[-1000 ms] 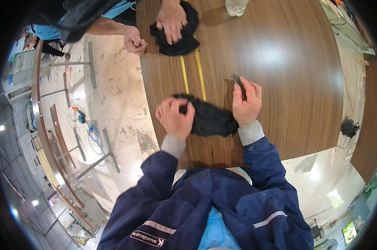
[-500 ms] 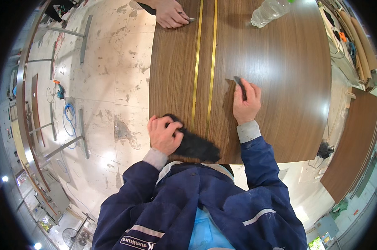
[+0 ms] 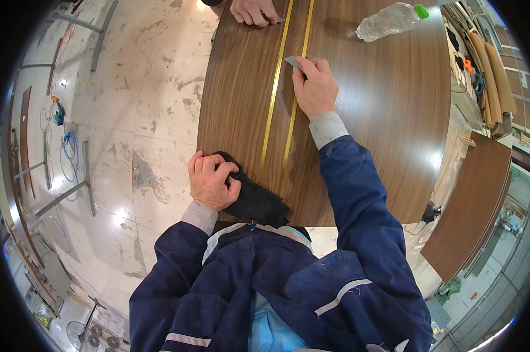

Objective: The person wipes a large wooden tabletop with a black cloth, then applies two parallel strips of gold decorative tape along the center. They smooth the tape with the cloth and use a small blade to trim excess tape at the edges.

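A brown wood-grain panel (image 3: 382, 129) lies in front of me, with two narrow yellow strips running lengthwise: a left strip (image 3: 270, 114) and a right strip (image 3: 288, 144). Between finger and thumb, my right hand (image 3: 318, 88) grips a flat grey blade (image 3: 292, 61), its tip pointing left between the two strips. My left hand (image 3: 213, 183) is closed on a black cloth (image 3: 256, 203) at the panel's near left corner. The cloth spreads over the near ends of the strips. At the far edge, another person's hand (image 3: 253, 10) holds a small grey blade (image 3: 279, 20) beside the left strip.
A clear plastic bottle (image 3: 388, 23) with a green cap lies on its side at the far right of the panel. Another brown panel (image 3: 467, 205) stands off to the right. Metal frames and a coiled blue hose (image 3: 70, 149) lie on the worn floor to the left.
My right hand has moved forward and left with the blade, from bare wood to the strips. My left hand stays on the cloth. The whole view has shifted slightly.
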The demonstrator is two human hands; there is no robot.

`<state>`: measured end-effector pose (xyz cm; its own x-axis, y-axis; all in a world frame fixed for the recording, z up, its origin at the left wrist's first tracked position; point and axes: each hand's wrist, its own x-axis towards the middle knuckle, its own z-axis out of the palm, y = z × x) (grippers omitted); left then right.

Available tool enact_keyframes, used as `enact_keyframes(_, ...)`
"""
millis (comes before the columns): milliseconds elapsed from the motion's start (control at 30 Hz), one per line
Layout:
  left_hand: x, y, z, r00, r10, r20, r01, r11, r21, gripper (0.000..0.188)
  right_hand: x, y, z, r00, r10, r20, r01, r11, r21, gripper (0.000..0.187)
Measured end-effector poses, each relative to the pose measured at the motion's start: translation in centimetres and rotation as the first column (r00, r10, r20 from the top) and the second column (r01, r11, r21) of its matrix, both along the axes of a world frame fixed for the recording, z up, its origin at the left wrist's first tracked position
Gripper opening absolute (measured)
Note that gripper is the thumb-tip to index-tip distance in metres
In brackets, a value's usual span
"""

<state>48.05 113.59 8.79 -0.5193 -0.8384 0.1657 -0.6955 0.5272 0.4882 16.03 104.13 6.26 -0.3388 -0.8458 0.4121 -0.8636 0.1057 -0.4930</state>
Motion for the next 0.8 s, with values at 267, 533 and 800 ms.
enact_keyframes(267,0.17,-0.08,-0.2,1.0,0.007,-0.022,-0.007,1.0,0.015,0.021,0.62,0.4,0.78,0.996,0.008,0.091,-0.021,0.991,0.131,0.018)
enact_keyframes(533,0.09,-0.28,-0.08,1.0,-0.004,-0.022,0.004,1.0,-0.01,0.022,0.61,0.51,0.78,0.996,0.058,0.061,-0.065,0.992,0.111,0.018)
enact_keyframes(800,0.11,-0.24,-0.21,0.999,-0.004,-0.034,0.004,1.0,-0.008,0.021,0.73,0.3,0.9,0.999,0.041,0.011,-0.042,0.997,0.061,0.018)
